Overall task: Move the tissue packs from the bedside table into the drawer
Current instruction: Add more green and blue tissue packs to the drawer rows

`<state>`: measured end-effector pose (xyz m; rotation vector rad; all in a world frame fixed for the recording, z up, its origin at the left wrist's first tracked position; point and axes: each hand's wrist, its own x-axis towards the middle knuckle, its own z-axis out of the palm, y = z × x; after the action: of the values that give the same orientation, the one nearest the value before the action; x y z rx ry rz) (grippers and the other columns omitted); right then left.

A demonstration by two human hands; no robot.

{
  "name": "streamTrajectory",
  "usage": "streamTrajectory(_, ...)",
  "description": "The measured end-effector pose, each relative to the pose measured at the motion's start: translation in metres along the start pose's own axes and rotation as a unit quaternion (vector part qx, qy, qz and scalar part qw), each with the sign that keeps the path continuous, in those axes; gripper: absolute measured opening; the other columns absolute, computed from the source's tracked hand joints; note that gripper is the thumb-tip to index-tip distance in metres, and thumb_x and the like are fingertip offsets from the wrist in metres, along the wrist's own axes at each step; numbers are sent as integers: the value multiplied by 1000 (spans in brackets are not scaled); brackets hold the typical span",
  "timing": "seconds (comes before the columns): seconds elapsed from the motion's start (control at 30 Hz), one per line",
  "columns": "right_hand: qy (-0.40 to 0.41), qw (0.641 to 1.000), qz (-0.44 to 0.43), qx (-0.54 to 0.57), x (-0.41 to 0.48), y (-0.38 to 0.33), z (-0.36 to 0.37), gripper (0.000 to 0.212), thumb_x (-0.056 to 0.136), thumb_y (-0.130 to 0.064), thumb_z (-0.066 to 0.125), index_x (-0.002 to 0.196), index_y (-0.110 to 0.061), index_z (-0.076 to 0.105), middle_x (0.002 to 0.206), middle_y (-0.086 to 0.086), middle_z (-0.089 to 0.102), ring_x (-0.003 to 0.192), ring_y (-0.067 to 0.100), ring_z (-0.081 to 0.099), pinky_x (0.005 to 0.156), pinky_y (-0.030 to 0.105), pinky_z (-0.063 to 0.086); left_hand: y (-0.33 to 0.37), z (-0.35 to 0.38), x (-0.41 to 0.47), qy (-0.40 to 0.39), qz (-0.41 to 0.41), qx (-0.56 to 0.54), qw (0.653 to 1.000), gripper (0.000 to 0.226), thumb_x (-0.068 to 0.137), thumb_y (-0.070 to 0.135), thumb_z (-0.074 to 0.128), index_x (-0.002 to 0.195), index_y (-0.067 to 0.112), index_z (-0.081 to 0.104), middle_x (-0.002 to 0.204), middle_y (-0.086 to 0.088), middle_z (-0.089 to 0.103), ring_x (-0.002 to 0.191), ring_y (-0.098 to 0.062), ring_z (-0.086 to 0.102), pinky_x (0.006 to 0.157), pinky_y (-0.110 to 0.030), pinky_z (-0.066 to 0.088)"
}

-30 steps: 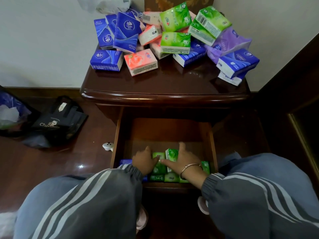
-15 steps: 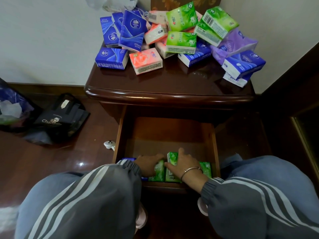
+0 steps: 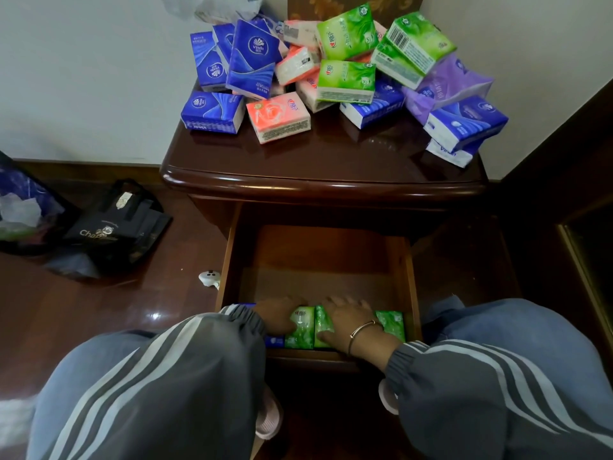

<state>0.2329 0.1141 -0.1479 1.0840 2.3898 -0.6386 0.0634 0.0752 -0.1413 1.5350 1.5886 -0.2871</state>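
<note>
The bedside table (image 3: 325, 167) carries a heap of tissue packs: blue ones (image 3: 212, 111), a pink one (image 3: 278, 118), green ones (image 3: 346, 79) and a purple one (image 3: 447, 81). Below it the drawer (image 3: 318, 257) is pulled out. Along its near edge stand green packs (image 3: 391, 323) and a blue pack (image 3: 275, 341). My left hand (image 3: 278, 315) lies over one green pack (image 3: 301, 330), fingers curled over its far side. My right hand (image 3: 348, 318), with a bracelet, grips the neighbouring green pack (image 3: 322, 322) the same way.
The far part of the drawer floor is bare wood. A black bag (image 3: 112, 224) and a plastic bag (image 3: 20, 207) lie on the floor at left, a small white object (image 3: 209, 278) beside the drawer. Dark wooden furniture (image 3: 583, 227) stands at right.
Both hands have sunk lower onto the green packs at the drawer's near edge, thumbs no longer raised. The packs now stand closer together. The pile on the table is unchanged.
</note>
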Motion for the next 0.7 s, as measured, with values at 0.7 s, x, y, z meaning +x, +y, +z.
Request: streamTrajectory(0.7,249,947,-7,201,-35,8,-55,30,93,-16,47,121,-16,56,122,4,58,116,22,50,96,29,39,22,-18,-34,208,-17,-81,975,48,89,10,52,136,16,46,138,-8,45,127,-24,46,108,-33,36)
